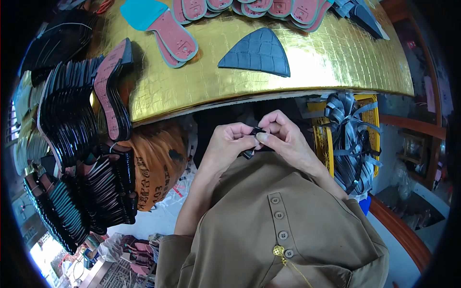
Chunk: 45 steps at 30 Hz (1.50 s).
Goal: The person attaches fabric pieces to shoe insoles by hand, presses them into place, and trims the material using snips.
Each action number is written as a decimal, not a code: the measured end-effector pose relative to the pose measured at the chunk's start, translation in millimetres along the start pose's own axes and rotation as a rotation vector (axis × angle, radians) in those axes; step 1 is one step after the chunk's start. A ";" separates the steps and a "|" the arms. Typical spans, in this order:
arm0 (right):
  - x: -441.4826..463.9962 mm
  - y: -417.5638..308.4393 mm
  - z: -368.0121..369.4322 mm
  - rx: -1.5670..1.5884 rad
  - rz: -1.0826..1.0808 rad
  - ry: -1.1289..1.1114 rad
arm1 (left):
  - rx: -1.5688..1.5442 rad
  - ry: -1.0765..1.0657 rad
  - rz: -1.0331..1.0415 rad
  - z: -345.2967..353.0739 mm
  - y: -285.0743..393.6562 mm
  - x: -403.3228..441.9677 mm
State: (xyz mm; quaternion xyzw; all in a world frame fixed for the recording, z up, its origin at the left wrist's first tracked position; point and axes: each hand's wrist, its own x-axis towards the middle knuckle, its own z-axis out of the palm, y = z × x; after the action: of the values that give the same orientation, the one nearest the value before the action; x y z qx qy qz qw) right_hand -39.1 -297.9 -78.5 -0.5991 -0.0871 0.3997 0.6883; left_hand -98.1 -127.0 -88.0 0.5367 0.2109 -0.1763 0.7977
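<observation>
Between the fingertips of both hands is a small dark strip (pixel 248 153), looking like black leather or strap material; its exact kind is hard to make out. My left hand (pixel 224 148) pinches it from one side, thumb against forefinger. My right hand (pixel 284 139) pinches the other side, with the thumb close to the left fingertips. Both hands are above my lap, just below the front edge of the gold table (pixel 206 98). On that table, beyond my hands, lies a dark blue-grey, crocodile-patterned leather piece (pixel 257 52), roughly triangular.
Pink and teal insoles (pixel 175 36) lie at the table's back, with more along the far edge. Stacked black-edged soles (pixel 69 113) crowd the left, beside an orange sack (pixel 156 168). A yellow crate (pixel 322 144) with bundled dark straps (pixel 349 144) stands at right.
</observation>
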 end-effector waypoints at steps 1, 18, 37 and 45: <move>-1.8 1.5 0.8 -0.001 0.004 -0.004 | -0.004 0.004 -0.001 0.4 -1.4 -1.9; 20.5 -34.1 -9.2 -0.325 -0.393 0.185 | 0.543 0.636 0.859 -34.0 128.6 62.5; -3.3 -78.9 -19.5 -0.029 -0.082 0.207 | 0.691 0.568 1.130 -93.7 241.4 74.0; 47.1 -174.8 -8.3 -0.503 -0.917 0.209 | 1.193 0.277 1.702 7.8 213.7 15.1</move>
State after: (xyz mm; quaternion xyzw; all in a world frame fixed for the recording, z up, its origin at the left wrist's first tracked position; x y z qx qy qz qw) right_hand 75.2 -266.9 58.7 -0.6828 -0.3641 -0.0371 0.6323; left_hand 24.4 -57.9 73.7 0.8295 -0.2682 0.4307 0.2333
